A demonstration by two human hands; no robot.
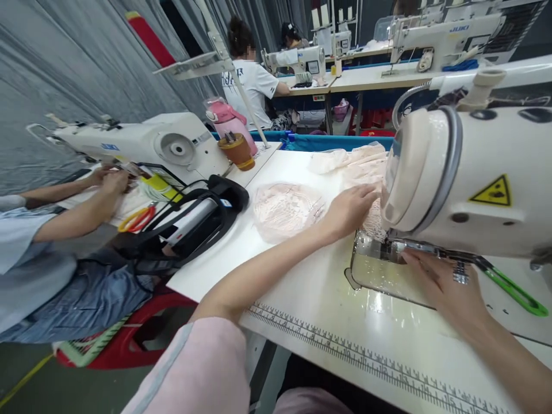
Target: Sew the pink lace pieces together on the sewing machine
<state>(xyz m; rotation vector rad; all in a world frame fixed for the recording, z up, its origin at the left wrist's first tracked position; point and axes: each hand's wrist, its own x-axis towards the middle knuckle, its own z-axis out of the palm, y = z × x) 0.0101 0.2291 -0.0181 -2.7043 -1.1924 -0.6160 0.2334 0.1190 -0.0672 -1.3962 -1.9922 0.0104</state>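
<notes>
Resting just left of the sewing machine point(466, 178), the left hand point(354, 208) lay half-curled upon pale lace point(373, 223), seemingly steadying it; any pinch I could not tell. Before the machine, the right hand point(444, 283) reached with fingers nearly straight, their grip hidden. Farther left of it, a lace bundle point(288, 208) lay on the white table point(310, 282), perhaps for easy reach. Well beyond it hung grey curtains point(81, 75).

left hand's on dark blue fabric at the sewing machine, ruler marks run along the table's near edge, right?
No, the head view shows the left hand on pale peach fabric, not dark blue, at the sewing machine; ruler marks run along the near edge of the table.
</notes>
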